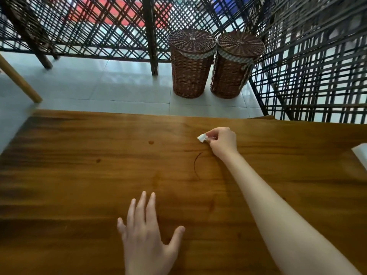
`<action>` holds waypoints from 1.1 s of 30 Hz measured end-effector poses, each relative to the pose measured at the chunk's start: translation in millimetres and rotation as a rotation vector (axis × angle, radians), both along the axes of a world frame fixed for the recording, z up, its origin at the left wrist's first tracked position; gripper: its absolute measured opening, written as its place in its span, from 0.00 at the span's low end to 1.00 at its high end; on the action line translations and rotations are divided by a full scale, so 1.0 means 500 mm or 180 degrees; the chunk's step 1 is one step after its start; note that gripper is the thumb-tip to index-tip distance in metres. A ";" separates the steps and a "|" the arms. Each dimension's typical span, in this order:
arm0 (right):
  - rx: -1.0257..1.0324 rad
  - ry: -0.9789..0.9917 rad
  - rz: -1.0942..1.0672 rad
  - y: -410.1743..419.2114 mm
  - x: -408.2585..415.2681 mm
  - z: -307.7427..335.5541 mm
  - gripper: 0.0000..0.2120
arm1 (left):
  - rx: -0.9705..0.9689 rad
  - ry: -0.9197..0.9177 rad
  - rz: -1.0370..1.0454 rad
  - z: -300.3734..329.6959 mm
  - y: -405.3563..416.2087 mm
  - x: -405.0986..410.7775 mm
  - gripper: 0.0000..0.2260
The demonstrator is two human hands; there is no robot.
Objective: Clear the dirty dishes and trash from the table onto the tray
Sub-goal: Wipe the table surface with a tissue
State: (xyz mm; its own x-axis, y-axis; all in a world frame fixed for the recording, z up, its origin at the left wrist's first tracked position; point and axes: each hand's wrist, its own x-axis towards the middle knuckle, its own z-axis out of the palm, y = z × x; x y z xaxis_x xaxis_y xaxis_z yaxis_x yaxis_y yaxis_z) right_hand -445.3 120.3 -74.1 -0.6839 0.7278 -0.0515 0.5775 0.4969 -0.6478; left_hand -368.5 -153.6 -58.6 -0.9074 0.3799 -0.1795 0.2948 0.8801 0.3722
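Right hand [223,140], fingers [210,134] pinching a white scrap [202,138] above the counter [79,175]. Left hand [147,235] near the front edge, fingers spread and holding nothing.

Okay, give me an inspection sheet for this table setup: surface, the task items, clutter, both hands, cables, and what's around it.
Surface: wooden table with a dark curved ring mark and small spots.
Job's things: small white paper scrap, pinched just above the table; a white edge at the far right, maybe the tray, too cropped to tell. No dishes seen.
Clutter: nothing seen.
Hands: right hand pinches the scrap; left hand open, fingers spread, over the near table.
Cables: nothing seen.
Surroundings: two lidded wicker baskets on a tiled floor, dark lattice screens behind.
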 end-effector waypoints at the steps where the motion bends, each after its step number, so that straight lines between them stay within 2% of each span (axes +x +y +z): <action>1: -0.0024 -0.0030 0.0138 -0.011 0.001 0.001 0.09 | -0.0009 -0.0030 -0.0008 0.003 0.005 0.002 0.44; 5: 0.0154 -0.0117 0.0571 -0.062 0.011 0.000 0.07 | -0.0011 -0.0047 0.0018 -0.003 0.014 0.005 0.45; 17: 0.0384 0.0173 0.1021 -0.177 0.172 -0.006 0.03 | -0.0080 0.0104 -0.0007 -0.002 -0.006 0.028 0.44; 24: 0.0358 -0.0069 0.1203 -0.206 0.263 -0.003 0.04 | 0.0034 0.0092 -0.0115 -0.003 -0.011 0.044 0.43; 27: 0.0558 -0.0165 0.1177 -0.216 0.265 0.006 0.03 | 0.0085 0.0086 -0.0183 -0.005 -0.015 0.049 0.42; 30: 0.0932 -0.0216 0.0890 -0.231 0.265 0.009 0.10 | 0.0142 0.0102 -0.0268 -0.007 -0.021 0.048 0.42; 33: 0.0859 -0.0418 0.0653 -0.237 0.270 0.009 0.07 | 0.0157 0.0171 -0.0345 -0.010 -0.031 0.046 0.42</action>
